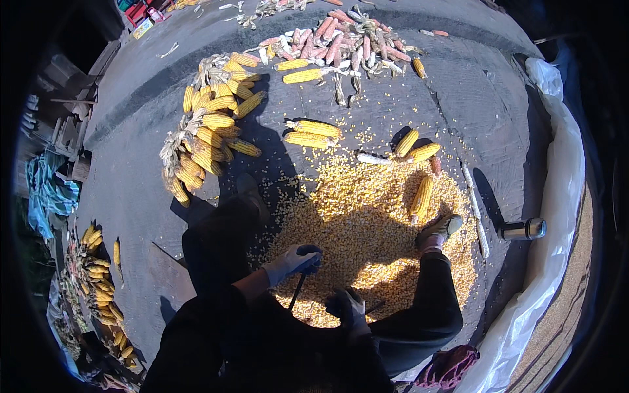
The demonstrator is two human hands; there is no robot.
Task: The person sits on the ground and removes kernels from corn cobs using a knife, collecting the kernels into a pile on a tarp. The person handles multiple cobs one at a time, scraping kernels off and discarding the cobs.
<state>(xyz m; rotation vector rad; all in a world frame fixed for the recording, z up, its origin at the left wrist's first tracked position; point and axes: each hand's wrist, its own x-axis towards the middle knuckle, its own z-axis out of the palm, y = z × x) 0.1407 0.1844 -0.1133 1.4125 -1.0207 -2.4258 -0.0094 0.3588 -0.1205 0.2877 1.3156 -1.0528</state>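
Observation:
My left hand [296,261], in a light glove with dark fingers, is curled closed at the top end of a thin dark rod [297,292]. Lower and to the right, my right hand [348,309] wears a similar glove; shadow hides its grip, and a short dark bar [376,308] shows beside it. Both hands are above a wide heap of loose yellow corn kernels [344,236] between my legs. A yellow corn cob [421,199] lies on the heap near my right shoe [444,228]. Beyond the heap are two paired cobs [314,128] and a bare white cob [372,158].
Husked yellow cobs [216,120] are piled at the left. Reddish stripped cobs [334,44] lie at the far side. A steel flask [522,229], a long pale stick-like thing [474,211] and plastic sheeting [555,196] are at the right. More cobs [100,290] lie at the lower left.

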